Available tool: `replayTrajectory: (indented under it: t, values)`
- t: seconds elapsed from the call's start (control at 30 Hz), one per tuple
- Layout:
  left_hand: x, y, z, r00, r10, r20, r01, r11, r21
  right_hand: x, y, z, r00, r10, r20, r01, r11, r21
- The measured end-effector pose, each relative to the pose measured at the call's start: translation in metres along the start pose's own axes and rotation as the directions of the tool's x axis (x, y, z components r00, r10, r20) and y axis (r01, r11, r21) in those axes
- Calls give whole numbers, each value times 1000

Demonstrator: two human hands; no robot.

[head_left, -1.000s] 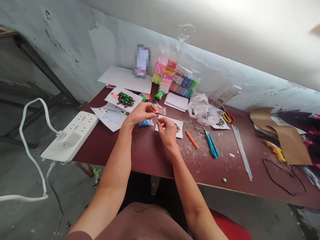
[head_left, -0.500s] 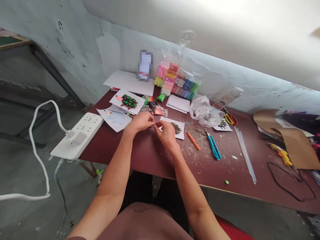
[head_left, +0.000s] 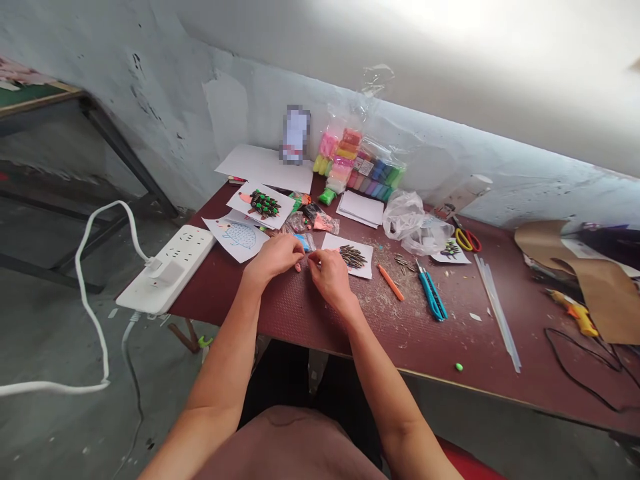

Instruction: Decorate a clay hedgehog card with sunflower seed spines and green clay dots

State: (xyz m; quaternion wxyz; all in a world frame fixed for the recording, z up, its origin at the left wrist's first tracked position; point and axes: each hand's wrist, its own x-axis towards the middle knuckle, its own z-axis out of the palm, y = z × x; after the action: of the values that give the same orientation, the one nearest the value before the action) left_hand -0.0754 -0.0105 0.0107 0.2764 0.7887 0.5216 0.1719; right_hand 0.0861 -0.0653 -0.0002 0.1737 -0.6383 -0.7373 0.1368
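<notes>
Left hand (head_left: 285,257) and right hand (head_left: 330,273), both curled, stay near but apart over the counter (head_left: 310,313), perhaps for fine control. Card (head_left: 363,273) lies just beside the right, probably for easy reach; cutter (head_left: 431,291) farther right, seemingly set aside. Pink bit (head_left: 298,267) is at left fingertips; whether either hand grips, I cannot tell.

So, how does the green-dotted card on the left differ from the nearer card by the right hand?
The green-dotted card has green dabs among its dark spikes; the nearer card shows brown spikes and no green. The green-dotted card overlaps other paper, while the nearer card lies on the table, partly hidden by the right hand. Both are white, with a spiky figure.
</notes>
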Motion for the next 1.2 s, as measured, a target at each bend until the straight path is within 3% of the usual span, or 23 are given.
replayTrajectory:
  t: [0.1, 0.17, 0.33, 0.53, 0.6, 0.67, 0.77, 0.87, 1.0, 1.2]
  values:
    - [7, 2, 8, 980, -55, -189, 65, 997, 50, 8, 3, -4, 1000, 6, -14, -6, 1000, -14]
    - [12, 4, 15, 960, -3, -281, 38, 992, 117, 17, 6, -7, 1000, 20, -19, -21, 999, -28]
    - [24, 3, 33, 969, 88, -232, -53, 987, 155, 48, 8, -14, 997, 59, -43, -61, 997, -46]
    - [21, -1, 44, 896, 15, -444, -21, 1000, -7, 80, 3, -14, 997, 77, -6, -77, 997, 14]
    - [18, 1, 45, 845, 20, -534, -71, 995, -75, 85, 1, -12, 997, 78, 27, -79, 996, 41]
    - [15, 3, 41, 759, -13, -651, -144, 972, -187, 87, -2, -8, 997, 20, 76, -24, 998, 65]
    - [14, 1, 30, 574, -210, -791, -222, 890, -398, 85, -12, 0, 987, -109, 116, 107, 994, 23]
    - [16, -5, 19, 435, -461, -773, -241, 768, -593, 82, -25, 9, 988, -125, 90, 135, 984, -113]
    - [21, -12, 15, 374, -597, -710, -331, 629, -703, 82, -39, 16, 986, -88, 142, 118, 969, -218]
    - [23, -11, 17, 395, -615, -683, -375, 571, -730, 84, -37, 20, 971, -183, 151, 217, 942, -254]
